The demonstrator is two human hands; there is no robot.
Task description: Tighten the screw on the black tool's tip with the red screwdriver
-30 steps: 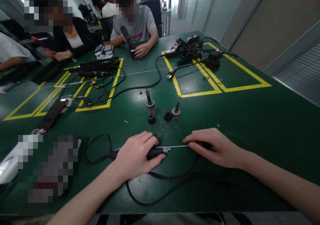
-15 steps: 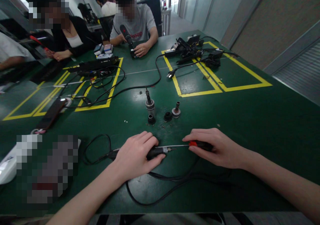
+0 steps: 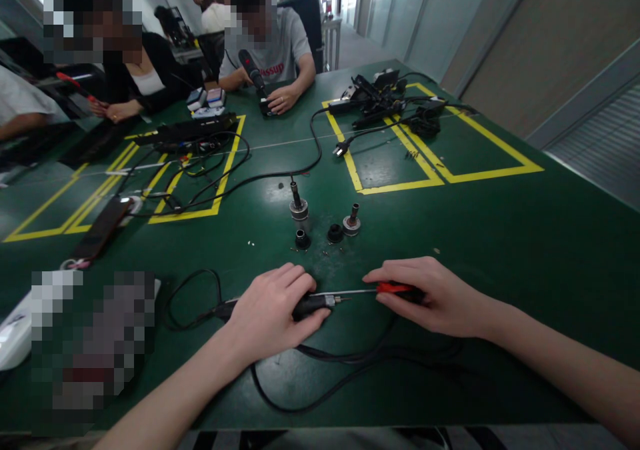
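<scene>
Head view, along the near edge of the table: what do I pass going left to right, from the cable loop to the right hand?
Cable loop → left hand → black tool body → thin metal shaft → red-handled screwdriver grip → right hand.

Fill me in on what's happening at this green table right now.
A person's left hand presses a black corded tool flat on the green table, while the right hand holds a red-handled screwdriver, its shaft pointing at the tool's metal tip. Small metal fittings stand just beyond. Other people sit at the far edge.
</scene>
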